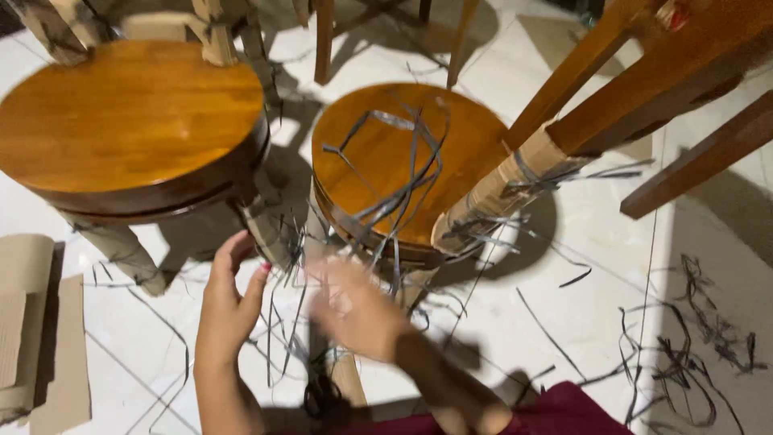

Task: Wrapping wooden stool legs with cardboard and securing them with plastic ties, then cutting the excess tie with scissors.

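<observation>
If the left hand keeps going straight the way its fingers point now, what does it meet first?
Most likely the cardboard-wrapped stool leg just beyond the left hand, with the loose grey plastic strips hanging beside it. Depth is unclear, so the fingers may already be brushing it.

The right hand (354, 310) is smeared by motion blur, so its fingers and grip cannot be made out, nor whether it holds any of the thin dark plastic strapping strips (394, 197). The left hand's (228, 298) palm faces away, its grip unreadable. The large round varnished wooden stool (129, 121) is cut off at the left edge. The cardboard-wrapped wooden leg (503, 189) hides part of the smaller round wooden stool seat (386, 153). The brown cardboard roll (24, 322) runs off the left edge.
</observation>
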